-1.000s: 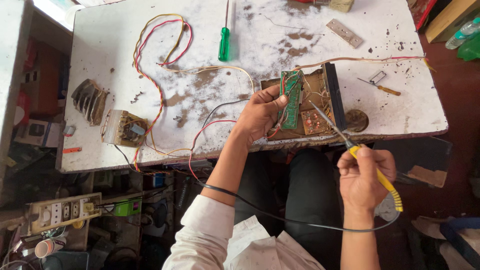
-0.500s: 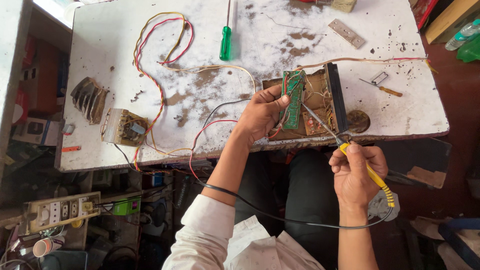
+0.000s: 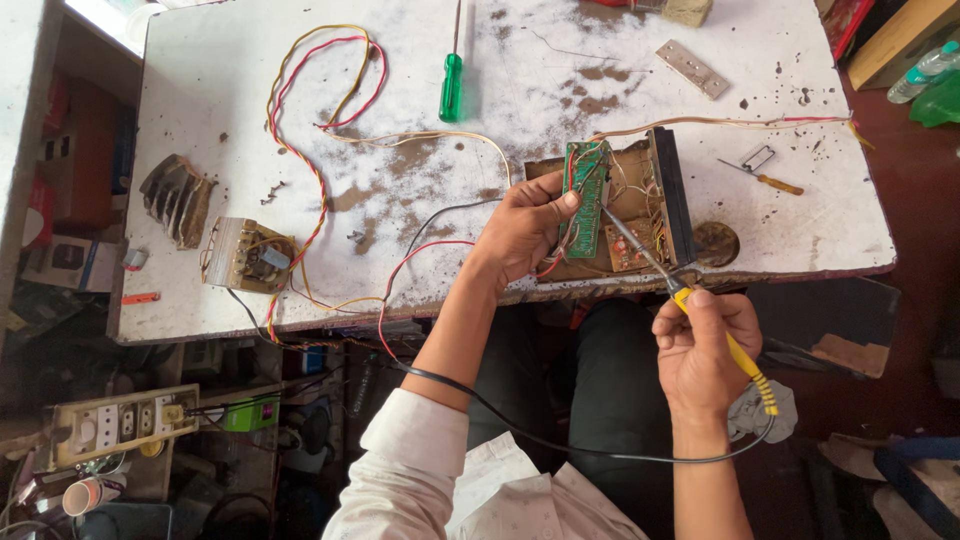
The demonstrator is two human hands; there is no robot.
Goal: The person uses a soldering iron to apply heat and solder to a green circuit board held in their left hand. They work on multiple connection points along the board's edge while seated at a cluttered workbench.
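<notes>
Left hand [image 3: 525, 232] gripping green circuit board [image 3: 586, 200] at desk [image 3: 200, 80] front edge, right hand [image 3: 700, 340] closed around yellow soldering iron [image 3: 690, 305], tangled wires [image 3: 320, 150], green screwdriver [image 3: 452, 85], small transformer [image 3: 245, 255] lying nearby

Overhead head-camera view in bright, even daylight.

Light enters from the upper left, where the far corner of the white table [image 3: 250, 120] is washed out to near pure white. Shadows are soft and short: a faint one lies beside the green screwdriver [image 3: 451, 87], and the left hand [image 3: 525, 235] dims the green circuit board [image 3: 587, 198] only slightly. The area under the table and the lower left corner fall into deep shade with little detail. Focus is sharp across the tabletop; the right hand [image 3: 700, 345] is crisp, without motion blur. Wide-angle distortion bows the table edges.
</notes>
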